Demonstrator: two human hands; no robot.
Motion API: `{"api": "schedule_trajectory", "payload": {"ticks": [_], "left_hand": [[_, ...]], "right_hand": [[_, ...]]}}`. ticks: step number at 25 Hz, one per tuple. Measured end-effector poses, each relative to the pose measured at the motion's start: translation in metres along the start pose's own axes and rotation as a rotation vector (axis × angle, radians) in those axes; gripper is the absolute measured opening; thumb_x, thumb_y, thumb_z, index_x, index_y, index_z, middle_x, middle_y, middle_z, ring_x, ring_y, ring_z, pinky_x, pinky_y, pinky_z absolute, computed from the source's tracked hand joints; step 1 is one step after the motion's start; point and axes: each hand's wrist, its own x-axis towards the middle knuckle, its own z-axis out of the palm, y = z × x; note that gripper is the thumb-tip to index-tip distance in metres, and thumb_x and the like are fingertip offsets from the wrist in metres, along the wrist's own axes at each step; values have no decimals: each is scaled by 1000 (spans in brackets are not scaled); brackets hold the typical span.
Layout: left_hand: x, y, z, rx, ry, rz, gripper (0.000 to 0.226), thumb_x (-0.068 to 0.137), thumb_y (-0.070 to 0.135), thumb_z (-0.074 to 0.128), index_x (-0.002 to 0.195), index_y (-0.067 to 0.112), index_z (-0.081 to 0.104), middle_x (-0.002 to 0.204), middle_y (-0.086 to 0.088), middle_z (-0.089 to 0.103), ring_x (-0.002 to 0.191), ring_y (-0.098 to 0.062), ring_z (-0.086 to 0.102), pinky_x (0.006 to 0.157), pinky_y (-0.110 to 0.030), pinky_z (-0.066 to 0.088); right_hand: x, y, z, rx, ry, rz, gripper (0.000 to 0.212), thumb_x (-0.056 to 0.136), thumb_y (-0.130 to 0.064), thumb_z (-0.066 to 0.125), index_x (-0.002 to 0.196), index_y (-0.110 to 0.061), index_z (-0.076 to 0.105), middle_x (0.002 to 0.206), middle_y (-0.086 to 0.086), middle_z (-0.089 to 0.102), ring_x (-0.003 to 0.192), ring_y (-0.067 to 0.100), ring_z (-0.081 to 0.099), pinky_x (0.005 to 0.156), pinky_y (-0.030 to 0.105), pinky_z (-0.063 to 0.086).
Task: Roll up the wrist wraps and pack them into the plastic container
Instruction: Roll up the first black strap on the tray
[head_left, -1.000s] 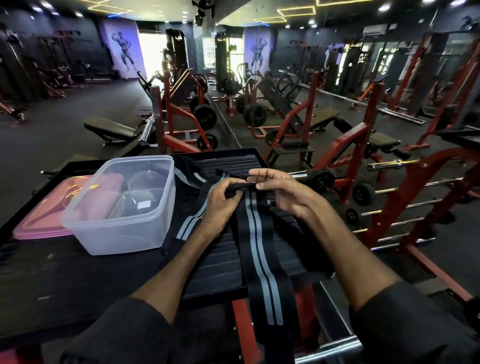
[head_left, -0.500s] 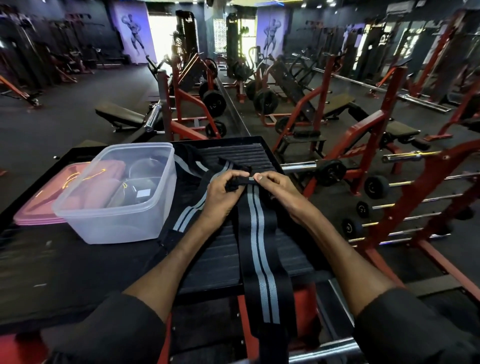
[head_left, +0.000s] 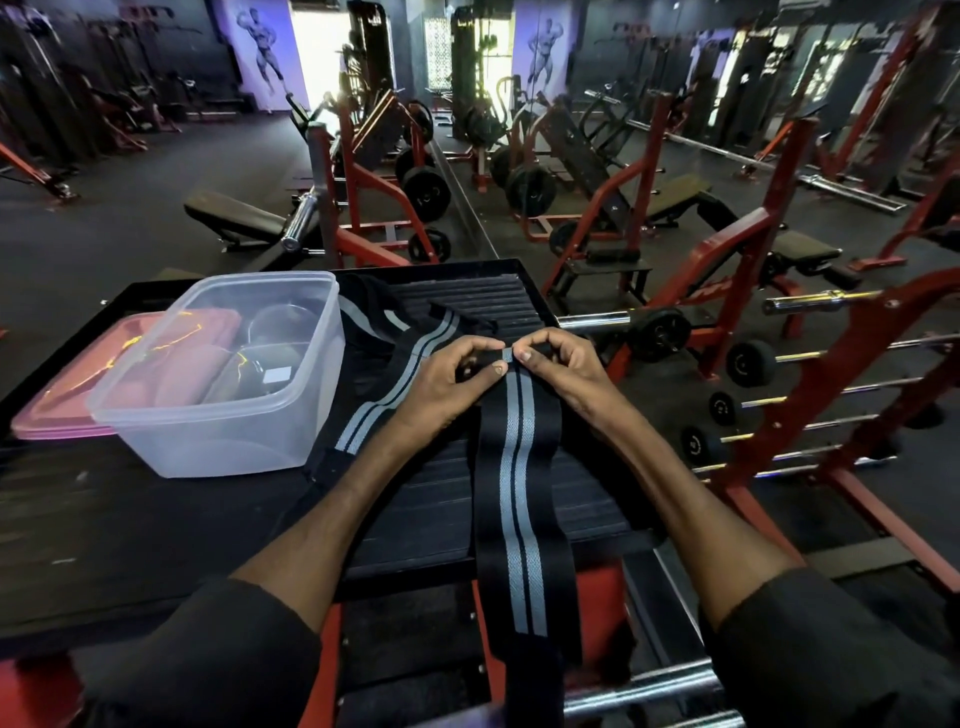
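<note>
Head view: left hand (head_left: 447, 382) and right hand (head_left: 569, 371) each keep a pinching grip on the striped wrist wrap's (head_left: 514, 493) far end, on the bench (head_left: 130, 545) beside the plastic container (head_left: 208, 436).

Dim gym, backlit glare, edge distortion

Head camera, wide-angle, faces forward-down, close above left hand (head_left: 451, 382), right hand (head_left: 567, 375), table (head_left: 130, 519).

On the table (head_left: 130, 530) the plastic container (head_left: 208, 441) sits left, its lid (head_left: 57, 415) farther left, a second wrap (head_left: 395, 384) to its right (partly under the left hand (head_left: 447, 384)), then the wrist wrap (head_left: 514, 509), hanging over the near edge.
</note>
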Motion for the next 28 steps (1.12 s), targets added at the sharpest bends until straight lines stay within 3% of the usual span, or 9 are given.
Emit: {"api": "schedule_trajectory", "payload": {"ticks": [6,9,13,16,19,23,26,28], "left_hand": [[-3,-1,-3,74,104,41,32,81,22,83,112,19,74,106,8,74,101,-4,68,92,-22,53],[-4,-2,0,130,133,77,33,80,20,84,111,19,74,107,7,74,102,-7,69,95,-31,55],[-6,-1,2,168,212,111,32,79,19,84,109,21,73,106,8,74,101,-6,69,89,-24,56],[-8,-2,4,202,202,190,32,79,16,84,108,18,73,109,5,73,103,-6,68,79,-13,55],[-9,-3,3,196,185,220,31,79,12,84,107,17,73,108,4,72,102,-7,67,75,-9,53],[-6,2,0,94,83,74,33,81,10,80,110,20,68,115,10,67,110,1,60,94,-13,46],[-6,4,-4,-48,-85,-67,40,87,16,76,122,26,60,125,13,59,118,4,52,99,-13,39],[-7,5,-4,-107,-169,-139,40,90,26,74,127,27,59,125,18,58,119,-1,55,101,-21,45]], "right_hand": [[-9,-9,-2,49,-41,106,19,93,-6,71,112,-4,69,108,4,68,103,11,65,90,23,53],[-7,-17,-2,153,-45,332,19,89,-8,74,104,-20,74,100,2,74,94,13,69,89,31,52],[-1,-28,2,499,73,520,15,90,-10,69,104,-16,72,93,5,75,85,19,71,79,33,58],[-4,-18,5,286,100,529,25,89,-27,71,110,-13,73,105,7,75,103,25,69,97,43,54],[-14,-13,7,103,-24,535,41,90,-51,67,112,-17,72,115,4,76,115,26,68,104,51,50],[-23,-16,3,70,18,395,18,98,-33,66,109,-20,71,111,2,72,108,16,65,99,38,50],[-26,-20,5,77,2,353,20,97,-26,67,115,-18,70,109,4,71,104,16,65,91,33,52],[-27,-24,4,60,-13,345,23,97,-20,67,119,-15,68,103,-1,70,94,6,65,76,17,51]]}}
